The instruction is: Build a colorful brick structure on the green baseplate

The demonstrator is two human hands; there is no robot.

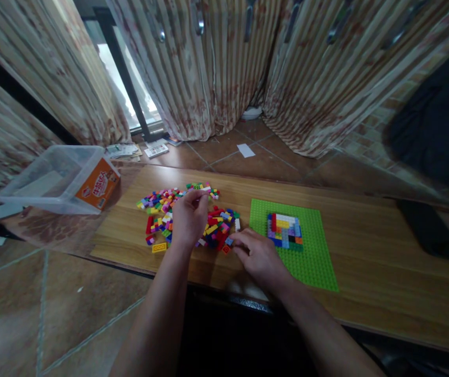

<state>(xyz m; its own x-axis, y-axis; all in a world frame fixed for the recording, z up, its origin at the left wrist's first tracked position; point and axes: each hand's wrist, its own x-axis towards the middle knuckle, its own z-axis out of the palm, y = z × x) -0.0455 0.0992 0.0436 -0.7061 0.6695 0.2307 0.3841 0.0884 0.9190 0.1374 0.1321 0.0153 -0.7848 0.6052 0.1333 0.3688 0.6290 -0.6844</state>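
Note:
A heap of mixed-colour toy bricks (218, 228) lies on the wooden board, and my left hand (189, 217) is over its middle. Thumb and fingers of that hand are pinched together; whatever is between them is too small to make out. At the heap's right edge, my right hand (258, 256) has its fingertips closed on a small light blue brick (229, 241). To the right, a green baseplate (316, 251) carries a roughly square build of bricks (286, 232) in red, white, yellow, blue and other colours.
A clear plastic box (51, 180) with an orange label stands at the left. One yellow brick (160, 247) lies at the heap's near edge. A dark flat object (428, 228) rests on the wooden board (369, 262) at right. Curtains hang behind; papers (245, 151) lie on the floor.

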